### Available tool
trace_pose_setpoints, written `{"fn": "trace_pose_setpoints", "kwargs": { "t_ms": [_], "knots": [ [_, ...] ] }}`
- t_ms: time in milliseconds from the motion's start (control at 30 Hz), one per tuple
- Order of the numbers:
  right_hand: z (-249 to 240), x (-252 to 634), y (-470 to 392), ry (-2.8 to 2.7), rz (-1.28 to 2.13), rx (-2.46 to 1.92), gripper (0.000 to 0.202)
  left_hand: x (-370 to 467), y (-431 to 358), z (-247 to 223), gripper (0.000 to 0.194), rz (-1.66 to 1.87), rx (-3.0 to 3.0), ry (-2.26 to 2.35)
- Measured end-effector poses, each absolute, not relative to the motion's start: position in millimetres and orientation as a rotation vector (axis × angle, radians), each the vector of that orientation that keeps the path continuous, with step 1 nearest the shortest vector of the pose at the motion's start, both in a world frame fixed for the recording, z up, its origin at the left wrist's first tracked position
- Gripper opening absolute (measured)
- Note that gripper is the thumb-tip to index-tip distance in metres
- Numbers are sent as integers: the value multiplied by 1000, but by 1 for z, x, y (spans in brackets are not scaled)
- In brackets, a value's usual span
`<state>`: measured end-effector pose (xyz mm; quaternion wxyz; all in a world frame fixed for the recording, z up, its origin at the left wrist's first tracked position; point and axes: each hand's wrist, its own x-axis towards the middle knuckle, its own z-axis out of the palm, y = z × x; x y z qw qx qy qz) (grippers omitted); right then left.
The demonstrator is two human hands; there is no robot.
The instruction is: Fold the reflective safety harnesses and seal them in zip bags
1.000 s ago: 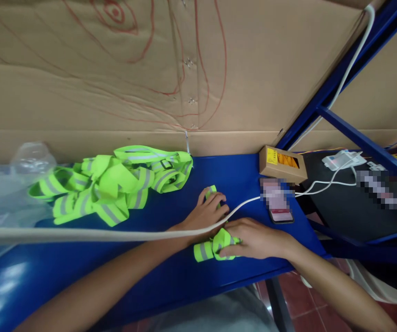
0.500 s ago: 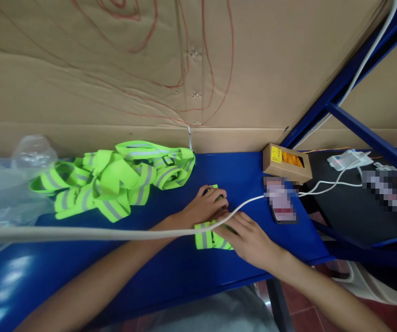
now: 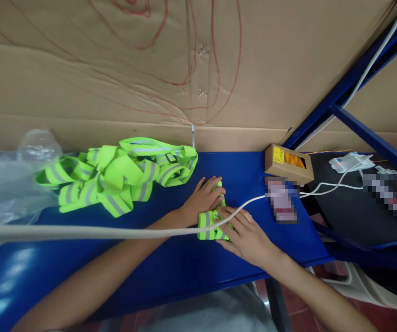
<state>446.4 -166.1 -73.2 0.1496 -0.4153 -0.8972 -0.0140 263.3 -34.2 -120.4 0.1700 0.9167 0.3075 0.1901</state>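
A small folded bundle of neon-yellow reflective strap (image 3: pixel 205 226) with grey stripes lies on the blue table under both hands. My left hand (image 3: pixel 201 199) is bent over its far part, the fingers closed around the band, and a bit of yellow shows between them. From the right, my right hand (image 3: pixel 248 236) grips the near part, thumb low at its edge and fingers across the top. A white cable crosses in front of the bundle and the right fingers, hiding some of the contact. To the left rests a loose heap of similar reflective straps (image 3: pixel 115 177) with black buckles.
Clear plastic bags (image 3: pixel 8 189) lie at the left. A white cable (image 3: pixel 97 232) spans the view above the table. On the right are a phone (image 3: pixel 281 203), an open cardboard box (image 3: pixel 277 162) with orange contents, and a blue frame bar (image 3: pixel 367 133). Cardboard (image 3: pixel 115 69) stands behind.
My left fingers have lifted and spread slightly over the bundle's far part. The right hand has shifted a little, and the bundle sits slightly farther up in view. The camera has tilted a bit.
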Motion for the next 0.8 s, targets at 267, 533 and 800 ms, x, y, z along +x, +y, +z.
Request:
{"fn": "trace_pose_setpoints", "kwargs": {
  "t_ms": [267,533,800],
  "knots": [
    [-59,452,-152,-2569,337,-1105,51,251,-24,-98,34,612,2435,800],
    [-33,454,-120,-2513,790,-1137,34,217,-106,-57,63,545,2446,783],
    [-31,447,-85,-2702,612,-1369,45,229,-119,-84,23,511,2493,1096]
  ]
}}
